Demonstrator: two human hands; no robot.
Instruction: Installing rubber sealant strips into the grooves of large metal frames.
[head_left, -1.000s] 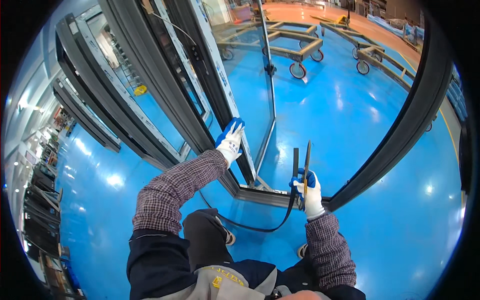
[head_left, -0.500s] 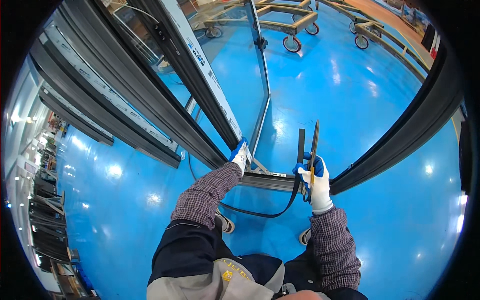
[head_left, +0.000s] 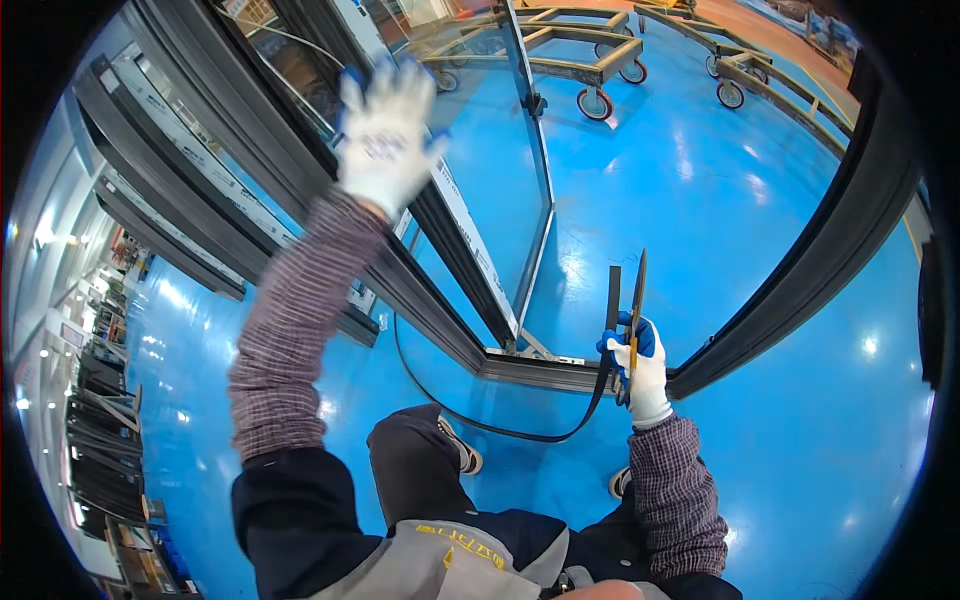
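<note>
My left hand [head_left: 385, 140], in a white glove with blue on the fingers, is raised with fingers spread and nothing in it. It overlaps the dark glazed panel [head_left: 462, 230] standing swung out in a dark frame [head_left: 545, 374]; contact cannot be told. Low by the frame's bottom bar, my gloved right hand [head_left: 648, 378] closes round a pair of scissors [head_left: 638, 290], blades pointing up and away. The same hand holds a flat black rubber-like strip [head_left: 613, 290], its end sticking up beside the blades. The rest of the strip loops down and left in front of the bottom bar.
Several dark profiles [head_left: 200, 150] with white film lean at the left. The frame's right post [head_left: 810, 265] curves up on the right. Wooden trolleys [head_left: 585, 62] on red wheels stand beyond on the blue floor [head_left: 680, 200]. My shoes [head_left: 462, 447] are close behind the bottom bar.
My left hand has let go of the panel's lower corner and moved up and to the left, its fingers spreading. My right hand keeps the scissors and strip almost in place.
</note>
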